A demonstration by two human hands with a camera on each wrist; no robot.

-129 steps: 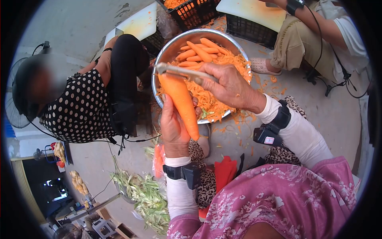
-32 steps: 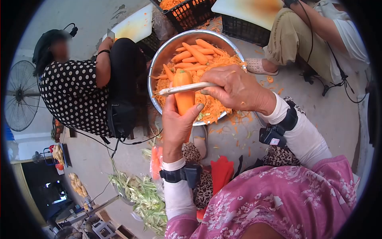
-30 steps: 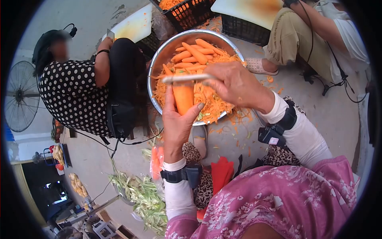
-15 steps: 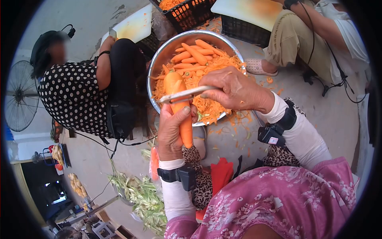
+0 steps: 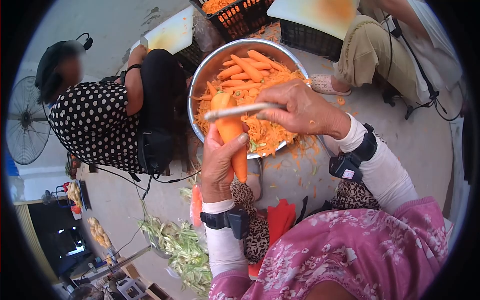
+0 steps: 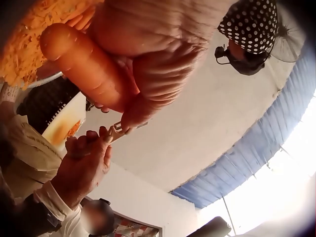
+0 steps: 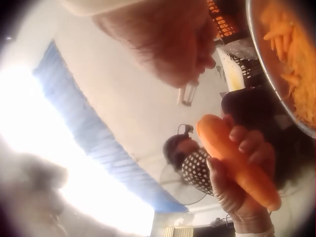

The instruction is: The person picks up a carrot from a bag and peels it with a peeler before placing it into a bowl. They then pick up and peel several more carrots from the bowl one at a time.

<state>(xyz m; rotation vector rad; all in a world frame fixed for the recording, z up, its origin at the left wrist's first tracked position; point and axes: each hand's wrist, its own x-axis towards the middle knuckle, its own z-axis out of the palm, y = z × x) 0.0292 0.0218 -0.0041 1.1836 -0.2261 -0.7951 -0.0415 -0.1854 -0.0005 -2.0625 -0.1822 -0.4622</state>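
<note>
My left hand [image 5: 220, 157] grips a large orange carrot [image 5: 231, 131] round its lower half, the thick end up and the tip slanting down past the palm. In my right hand [image 5: 305, 110] is a slim peeler [image 5: 245, 110], its head across the carrot's upper part in the head view. The right wrist view shows the peeler [image 7: 187, 94] apart from the carrot [image 7: 237, 160]. Behind the carrot lies a metal basin [image 5: 196, 80] holding several carrots [image 5: 245, 67] and a heap of orange shavings [image 5: 275, 131].
Two seated people flank the basin, one in a dotted top [image 5: 100, 122]. Beyond it are white boards [image 5: 172, 32] on black crates [image 5: 310, 39]. Leafy husks [image 5: 175, 245] and a bagged carrot [image 5: 196, 205] lie at lower left. Shavings litter the floor [image 5: 295, 180].
Over the last second the carrot has tilted, its lower tip coming into view below my left hand. The peeler has shifted along it in short moves, and my grip on both stays.
</note>
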